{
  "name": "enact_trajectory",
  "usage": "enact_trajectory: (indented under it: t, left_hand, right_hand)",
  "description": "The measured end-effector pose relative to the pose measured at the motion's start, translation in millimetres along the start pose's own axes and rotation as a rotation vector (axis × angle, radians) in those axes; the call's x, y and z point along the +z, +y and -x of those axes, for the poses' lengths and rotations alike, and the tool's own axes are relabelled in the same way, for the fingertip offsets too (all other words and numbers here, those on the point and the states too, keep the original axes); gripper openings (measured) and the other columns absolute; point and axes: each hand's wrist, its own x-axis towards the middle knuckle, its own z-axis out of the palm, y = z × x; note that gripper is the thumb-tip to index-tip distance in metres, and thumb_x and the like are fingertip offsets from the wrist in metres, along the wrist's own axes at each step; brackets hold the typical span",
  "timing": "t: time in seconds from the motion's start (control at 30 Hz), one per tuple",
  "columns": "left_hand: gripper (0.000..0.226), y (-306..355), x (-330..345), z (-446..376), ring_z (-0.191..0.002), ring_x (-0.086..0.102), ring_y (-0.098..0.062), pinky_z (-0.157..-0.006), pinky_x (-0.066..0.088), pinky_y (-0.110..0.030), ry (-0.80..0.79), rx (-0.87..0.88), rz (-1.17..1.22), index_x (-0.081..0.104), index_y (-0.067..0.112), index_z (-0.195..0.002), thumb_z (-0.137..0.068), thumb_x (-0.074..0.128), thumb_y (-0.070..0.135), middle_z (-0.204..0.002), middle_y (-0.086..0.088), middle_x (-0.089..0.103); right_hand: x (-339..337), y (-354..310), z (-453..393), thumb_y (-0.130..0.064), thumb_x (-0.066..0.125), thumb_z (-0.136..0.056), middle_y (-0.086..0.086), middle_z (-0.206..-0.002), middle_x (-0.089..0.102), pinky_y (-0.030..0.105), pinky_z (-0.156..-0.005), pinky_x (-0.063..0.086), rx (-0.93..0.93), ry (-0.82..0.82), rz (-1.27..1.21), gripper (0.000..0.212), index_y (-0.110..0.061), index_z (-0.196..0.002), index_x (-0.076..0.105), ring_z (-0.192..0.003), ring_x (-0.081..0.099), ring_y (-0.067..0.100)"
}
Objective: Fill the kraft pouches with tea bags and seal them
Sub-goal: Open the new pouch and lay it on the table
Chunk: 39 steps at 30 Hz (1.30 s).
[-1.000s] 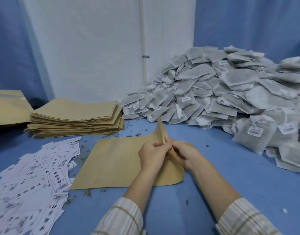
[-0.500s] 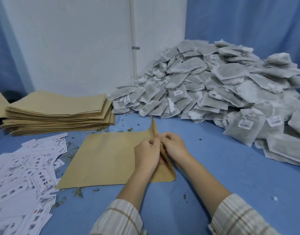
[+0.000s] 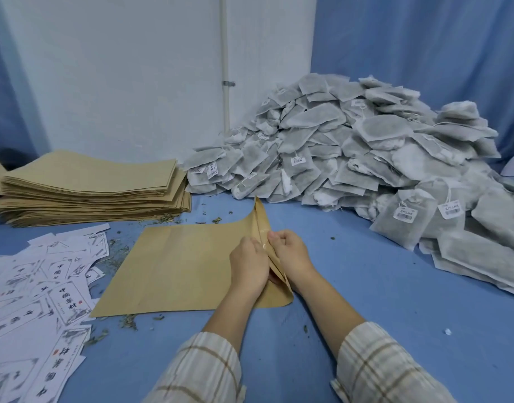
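Note:
One flat kraft pouch (image 3: 174, 266) lies on the blue table in front of me, its mouth edge at the right lifted upright. My left hand (image 3: 247, 267) pinches the near layer of that mouth. My right hand (image 3: 290, 255) pinches the other layer from the right side, fingers curled round the edge. A large heap of grey tea bags (image 3: 351, 146) with small white tags rises at the back right, beyond the pouch.
A stack of flat kraft pouches (image 3: 90, 184) sits at the back left. White printed labels (image 3: 37, 301) are scattered along the left edge. Loose tea crumbs (image 3: 127, 318) dot the blue table (image 3: 366, 286). A white wall and blue curtains stand behind.
Both hands stay pinched on the pouch's raised mouth edge. The camera has shifted a little, so the tea bag heap and pouch stack sit differently in view.

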Motion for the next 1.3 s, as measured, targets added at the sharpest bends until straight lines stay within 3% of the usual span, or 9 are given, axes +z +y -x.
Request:
enact_trajectory:
  t: [0.2,0.3,0.4,0.53,0.63,0.77,1.03,1.17,1.3]
  left_hand:
    - [0.036,2.6,-3.3,3.7,-0.068,0.047,-0.022,-0.062,0.032,-0.030,-0.004,0.004,0.084,0.036,0.013,-0.065,-0.100,0.031,0.017,-0.067,-0.003,0.046]
    - [0.036,2.5,-8.1,5.6,-0.057,0.045,-0.021,-0.052,0.026,-0.026,0.035,0.109,0.000,0.033,0.015,-0.063,-0.100,0.035,0.017,-0.061,-0.004,0.047]
    - [0.026,1.1,-13.1,4.9,-0.072,0.056,-0.035,-0.059,0.031,-0.033,0.021,0.239,-0.218,0.036,0.012,-0.074,-0.099,0.034,0.019,-0.075,-0.019,0.060]
    - [0.020,2.4,-13.3,3.9,-0.086,0.058,-0.036,-0.060,0.030,-0.032,-0.041,0.302,-0.457,0.046,0.009,-0.093,-0.100,0.031,0.021,-0.093,-0.020,0.064]
    - [0.017,4.7,-12.0,2.8,-0.079,0.055,-0.032,-0.059,0.031,-0.032,-0.063,0.299,-0.511,0.045,0.010,-0.093,-0.099,0.031,0.019,-0.095,-0.019,0.064]
    - [0.017,8.1,-7.7,4.6,-0.084,0.058,-0.033,-0.060,0.035,-0.032,-0.068,0.239,-0.490,0.049,0.006,-0.098,-0.096,0.033,0.014,-0.096,-0.018,0.062]
    - [0.019,5.3,-9.5,7.7,-0.073,0.047,-0.029,-0.055,0.020,-0.026,0.063,0.099,-0.240,0.050,0.000,-0.089,-0.097,0.034,0.009,-0.093,-0.025,0.062]
    - [0.025,11.4,-10.8,7.5,-0.087,0.058,-0.038,-0.061,0.030,-0.031,0.056,0.131,-0.304,0.052,-0.003,-0.096,-0.098,0.033,0.014,-0.095,-0.026,0.062]
    - [0.021,25.6,-14.3,9.9,-0.094,0.061,-0.033,-0.062,0.034,-0.029,0.060,0.216,-0.560,0.054,0.001,-0.101,-0.096,0.036,0.011,-0.101,-0.019,0.064]
  right_hand:
    - [-3.0,-5.8,1.0,-0.023,0.050,-0.097,0.003,-0.069,0.056,0.022,-0.054,0.045,0.165,-0.096,-0.318,0.023,-0.011,-0.077,0.053,-0.063,0.055,0.015]
    - [-8.8,-6.3,-1.5,-0.028,0.052,-0.094,0.002,-0.068,0.059,0.019,-0.063,0.047,0.060,-0.125,-0.107,0.024,-0.014,-0.075,0.053,-0.061,0.058,0.010]
    - [-15.2,-12.4,-3.1,-0.025,0.052,-0.088,-0.010,-0.049,0.056,0.007,-0.044,0.038,-0.015,-0.180,0.153,0.020,-0.017,-0.070,0.051,-0.037,0.050,-0.003]
    - [-22.5,-15.1,-1.8,-0.015,0.055,-0.087,-0.012,-0.036,0.048,0.014,-0.045,0.043,0.060,-0.301,0.062,0.028,-0.011,-0.060,0.053,-0.036,0.050,0.002]
    - [-21.1,-17.2,-2.0,-0.016,0.056,-0.086,-0.002,-0.044,0.046,0.015,-0.046,0.040,0.016,-0.214,0.204,0.033,-0.010,-0.054,0.052,-0.040,0.045,0.009]
    - [-7.9,-16.6,0.8,-0.016,0.052,-0.087,0.000,-0.044,0.031,0.015,-0.035,0.029,-0.049,-0.059,0.477,0.048,-0.014,-0.045,0.030,-0.044,0.028,0.011]
    - [-1.6,-6.6,-0.8,-0.006,0.043,-0.088,0.000,-0.053,0.033,0.023,-0.040,0.022,0.122,0.015,0.376,0.041,-0.014,-0.051,0.029,-0.048,0.028,0.013]
    - [-3.2,-11.4,4.0,-0.017,0.048,-0.091,-0.005,-0.045,0.036,0.013,-0.044,0.033,-0.025,-0.022,0.340,0.047,-0.016,-0.047,0.031,-0.046,0.033,0.008]
    - [-9.8,-10.5,5.2,-0.022,0.055,-0.087,-0.009,-0.043,0.038,0.013,-0.039,0.028,-0.035,-0.091,0.277,0.043,-0.015,-0.048,0.038,-0.044,0.033,0.006]
